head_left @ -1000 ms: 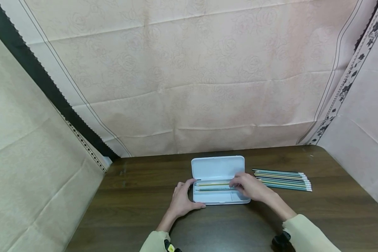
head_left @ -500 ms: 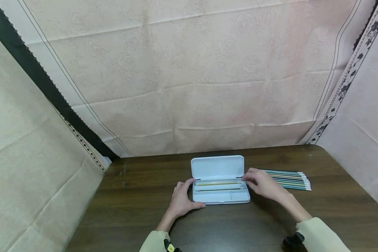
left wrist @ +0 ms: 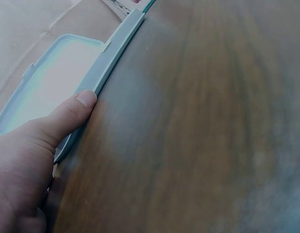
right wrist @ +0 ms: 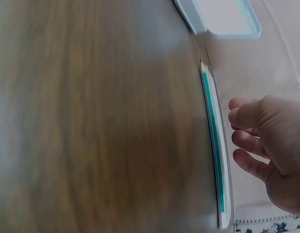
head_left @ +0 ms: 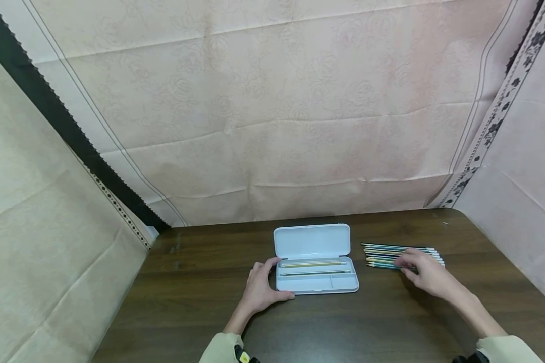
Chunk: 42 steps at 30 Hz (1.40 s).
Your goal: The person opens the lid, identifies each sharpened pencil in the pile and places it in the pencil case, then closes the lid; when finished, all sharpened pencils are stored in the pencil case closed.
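1. While the left hand [head_left: 259, 292] sits around the left end of a pale blue pencil case [head_left: 302, 286], its grip is clamped on that end, thumb along the front edge and forefinger at the rear corner.
2. The right hand [head_left: 424, 275] is over a row of loose pencils [head_left: 378, 255], its grip apart and its fingers loosely bent; the right wrist view shows a gap between the fingers and the row.
3. Those pencils lie side by side on the tabletop [head_left: 336, 327], near the case's right side, sharpened tips towards it and white ends away.
4. The case stands near the far edge, its lid [head_left: 312, 241] raised at the back. Inside, a yellowish pencil [head_left: 315, 263] lies lengthwise towards the rear, with a darker pencil [head_left: 315, 273] in front of it.
5. Behind the tabletop hangs pale patterned cloth [head_left: 254, 126]. Both arms wear light green sleeves [head_left: 222, 348].
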Each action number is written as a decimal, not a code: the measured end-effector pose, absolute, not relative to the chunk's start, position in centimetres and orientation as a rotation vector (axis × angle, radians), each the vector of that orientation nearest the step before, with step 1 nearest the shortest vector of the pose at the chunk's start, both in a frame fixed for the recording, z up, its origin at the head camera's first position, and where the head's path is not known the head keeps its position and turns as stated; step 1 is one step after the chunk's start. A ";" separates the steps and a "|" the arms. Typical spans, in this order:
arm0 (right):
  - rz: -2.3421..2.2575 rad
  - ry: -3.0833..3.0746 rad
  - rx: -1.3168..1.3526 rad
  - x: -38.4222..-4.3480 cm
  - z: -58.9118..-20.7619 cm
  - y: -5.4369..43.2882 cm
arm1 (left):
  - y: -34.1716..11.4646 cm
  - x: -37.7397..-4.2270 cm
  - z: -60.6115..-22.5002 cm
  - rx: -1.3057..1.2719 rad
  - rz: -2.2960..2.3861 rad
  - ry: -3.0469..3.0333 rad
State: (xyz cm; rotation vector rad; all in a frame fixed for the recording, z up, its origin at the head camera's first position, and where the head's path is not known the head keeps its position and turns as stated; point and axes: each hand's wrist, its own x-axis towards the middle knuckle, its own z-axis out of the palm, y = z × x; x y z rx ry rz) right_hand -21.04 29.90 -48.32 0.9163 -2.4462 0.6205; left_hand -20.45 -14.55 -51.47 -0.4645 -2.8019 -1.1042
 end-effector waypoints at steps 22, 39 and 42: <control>0.511 -2.465 0.769 -20.2 -49.5 34.7 | -14.6 -20.5 -51.7 -0.460 -1.118 -2.804; 0.494 -2.497 0.777 -20.2 -49.5 34.9 | -14.5 -20.4 -51.6 -0.453 -1.105 -2.813; 0.465 -2.499 0.780 -20.4 -49.7 35.0 | -14.5 -20.5 -51.5 -0.455 -1.110 -2.812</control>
